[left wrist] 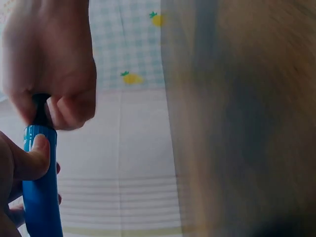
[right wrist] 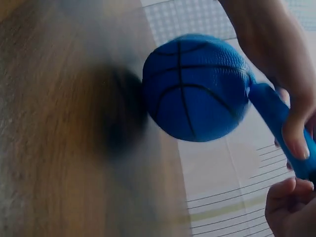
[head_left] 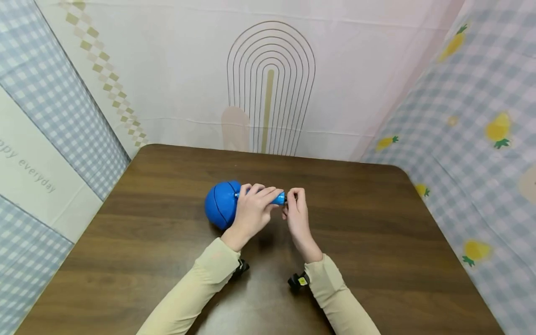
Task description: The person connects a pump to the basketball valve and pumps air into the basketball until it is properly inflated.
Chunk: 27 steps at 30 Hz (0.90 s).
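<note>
A blue ball with black basketball lines sits on the table, joined at its side to a small blue hand pump. In the right wrist view the tip of the pump meets the surface of the ball. My left hand grips the pump's barrel, its thumb lying along the tube. At the other end, the fingers of my right hand hold the pump's black handle, which stands close to the barrel's ribbed cap. The fingers partly hide the handle.
The brown wooden table has rounded far corners. Behind it hangs a pale cloth with arch lines, and checked cloth with pineapples hangs at the right. A black wrist strap is on the right forearm.
</note>
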Motion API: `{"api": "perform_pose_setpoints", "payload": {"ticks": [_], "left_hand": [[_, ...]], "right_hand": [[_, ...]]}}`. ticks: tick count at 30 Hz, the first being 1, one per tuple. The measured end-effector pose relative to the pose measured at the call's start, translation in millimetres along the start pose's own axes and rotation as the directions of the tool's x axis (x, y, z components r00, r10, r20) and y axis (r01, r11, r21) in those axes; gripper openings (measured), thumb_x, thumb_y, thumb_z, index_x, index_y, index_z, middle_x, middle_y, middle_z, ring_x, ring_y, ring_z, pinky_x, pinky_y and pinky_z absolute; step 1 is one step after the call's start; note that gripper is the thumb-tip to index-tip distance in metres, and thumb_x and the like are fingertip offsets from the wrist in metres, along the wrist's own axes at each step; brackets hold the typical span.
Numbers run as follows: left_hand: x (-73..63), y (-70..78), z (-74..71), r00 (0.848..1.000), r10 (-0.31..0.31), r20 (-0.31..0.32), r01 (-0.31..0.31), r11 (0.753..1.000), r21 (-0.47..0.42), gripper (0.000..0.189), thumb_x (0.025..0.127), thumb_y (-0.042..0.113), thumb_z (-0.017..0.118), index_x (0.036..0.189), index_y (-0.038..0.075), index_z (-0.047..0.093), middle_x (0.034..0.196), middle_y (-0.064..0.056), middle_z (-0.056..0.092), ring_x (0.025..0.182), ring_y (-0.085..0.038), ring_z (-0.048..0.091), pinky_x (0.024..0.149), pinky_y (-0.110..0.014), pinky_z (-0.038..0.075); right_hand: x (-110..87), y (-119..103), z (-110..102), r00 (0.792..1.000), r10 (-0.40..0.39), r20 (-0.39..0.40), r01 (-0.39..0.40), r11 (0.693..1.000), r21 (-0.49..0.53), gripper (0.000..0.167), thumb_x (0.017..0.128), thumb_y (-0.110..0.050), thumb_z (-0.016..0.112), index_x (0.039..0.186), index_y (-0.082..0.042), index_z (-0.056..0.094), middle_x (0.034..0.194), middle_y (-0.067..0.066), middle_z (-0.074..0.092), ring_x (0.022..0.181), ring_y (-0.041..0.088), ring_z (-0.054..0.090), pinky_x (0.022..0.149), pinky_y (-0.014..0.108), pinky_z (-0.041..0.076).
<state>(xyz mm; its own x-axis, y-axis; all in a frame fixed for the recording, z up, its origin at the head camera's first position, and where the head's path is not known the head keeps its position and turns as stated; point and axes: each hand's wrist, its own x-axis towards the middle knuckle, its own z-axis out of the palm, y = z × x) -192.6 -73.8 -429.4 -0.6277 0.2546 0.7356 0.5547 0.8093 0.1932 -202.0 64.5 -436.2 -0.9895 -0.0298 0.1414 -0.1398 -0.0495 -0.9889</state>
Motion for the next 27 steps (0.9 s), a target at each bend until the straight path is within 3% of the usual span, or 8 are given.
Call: {"api": "perform_pose_setpoints", "payload": {"ticks": [3, 9, 12, 15, 19, 22, 24, 27], "left_hand": [[-0.5, -3.7, -2.7, 0.999, -0.034, 0.005, 0.034, 0.999, -0.014, 0.032, 0.082, 0.019, 0.076, 0.114, 0.018, 0.073, 0.109, -0.001, 0.074, 0.098, -0.023, 0.064, 0.091, -0.046, 0.044], [-2.6, -15.0, -8.9, 0.998, -0.059, 0.013, 0.059, 0.998, -0.024, 0.035, 0.081, 0.018, 0.077, 0.115, 0.018, 0.072, 0.108, -0.002, 0.074, 0.099, -0.024, 0.065, 0.093, -0.047, 0.043], [-2.8, -13.1, -5.1, 1.000, -0.012, -0.007, 0.012, 1.000, 0.026, 0.034, 0.080, 0.017, 0.079, 0.113, 0.017, 0.073, 0.106, -0.003, 0.075, 0.098, -0.026, 0.065, 0.091, -0.048, 0.043], [-0.5, -6.3, 3.1, 0.999, 0.034, -0.018, -0.033, 0.997, 0.074, 0.032, 0.080, 0.016, 0.078, 0.112, 0.018, 0.073, 0.105, -0.002, 0.075, 0.097, -0.025, 0.064, 0.090, -0.047, 0.044], [-3.7, -3.4, 7.7, 0.999, 0.047, -0.013, -0.046, 0.999, 0.028, 0.032, 0.080, 0.015, 0.078, 0.111, 0.017, 0.074, 0.105, -0.002, 0.075, 0.095, -0.024, 0.064, 0.089, -0.046, 0.043], [-5.5, -7.9, 6.9, 0.999, 0.033, -0.016, -0.033, 0.999, -0.019, 0.031, 0.081, 0.016, 0.078, 0.112, 0.017, 0.074, 0.106, -0.002, 0.075, 0.096, -0.024, 0.064, 0.090, -0.047, 0.043], [-6.2, -12.4, 4.7, 1.000, 0.014, -0.014, -0.014, 1.000, -0.023, 0.032, 0.082, 0.018, 0.077, 0.114, 0.018, 0.073, 0.107, -0.003, 0.075, 0.097, -0.024, 0.065, 0.091, -0.047, 0.043], [-7.1, -17.1, 1.6, 1.000, -0.022, -0.016, 0.021, 0.999, -0.029, 0.034, 0.081, 0.018, 0.077, 0.115, 0.017, 0.073, 0.108, -0.003, 0.074, 0.099, -0.026, 0.065, 0.092, -0.048, 0.042]], "right_hand": [[3.1, -1.1, -10.2, 1.000, 0.006, 0.013, -0.006, 1.000, -0.016, 0.021, 0.106, -0.023, 0.037, 0.104, -0.002, 0.039, 0.065, 0.002, 0.034, 0.053, 0.011, 0.033, 0.051, 0.023, 0.032], [10.2, -0.7, -44.8, 0.992, 0.029, -0.119, -0.018, 0.995, 0.097, 0.013, 0.105, -0.018, 0.038, 0.095, -0.011, 0.041, 0.066, -0.001, 0.028, 0.052, 0.007, 0.028, 0.051, 0.021, 0.030], [9.5, 4.0, -40.5, 0.988, 0.061, -0.141, -0.041, 0.989, 0.141, 0.013, 0.105, -0.016, 0.036, 0.093, -0.012, 0.039, 0.066, -0.001, 0.027, 0.052, 0.007, 0.029, 0.053, 0.022, 0.031], [6.4, 8.9, -22.1, 0.990, 0.068, -0.127, -0.048, 0.986, 0.157, 0.012, 0.105, -0.016, 0.034, 0.094, -0.012, 0.037, 0.066, -0.001, 0.029, 0.052, 0.008, 0.030, 0.053, 0.021, 0.031], [-1.3, 13.1, -3.5, 0.999, 0.024, -0.028, -0.022, 0.997, 0.073, 0.018, 0.107, -0.022, 0.033, 0.101, -0.005, 0.036, 0.069, 0.002, 0.033, 0.054, 0.010, 0.032, 0.053, 0.021, 0.033], [0.2, 13.4, -7.8, 1.000, 0.003, 0.024, -0.003, 1.000, -0.017, 0.022, 0.106, -0.026, 0.035, 0.105, -0.004, 0.037, 0.069, 0.003, 0.035, 0.055, 0.011, 0.034, 0.052, 0.022, 0.034], [4.3, 12.8, -18.0, 1.000, 0.017, -0.001, -0.017, 1.000, -0.026, 0.018, 0.106, -0.025, 0.037, 0.103, -0.008, 0.040, 0.067, 0.001, 0.034, 0.054, 0.010, 0.033, 0.052, 0.022, 0.033], [10.8, 10.7, -36.3, 0.994, 0.046, -0.101, -0.042, 0.998, 0.047, 0.012, 0.106, -0.020, 0.037, 0.097, -0.014, 0.040, 0.070, -0.002, 0.032, 0.055, 0.008, 0.030, 0.052, 0.021, 0.030]]}}
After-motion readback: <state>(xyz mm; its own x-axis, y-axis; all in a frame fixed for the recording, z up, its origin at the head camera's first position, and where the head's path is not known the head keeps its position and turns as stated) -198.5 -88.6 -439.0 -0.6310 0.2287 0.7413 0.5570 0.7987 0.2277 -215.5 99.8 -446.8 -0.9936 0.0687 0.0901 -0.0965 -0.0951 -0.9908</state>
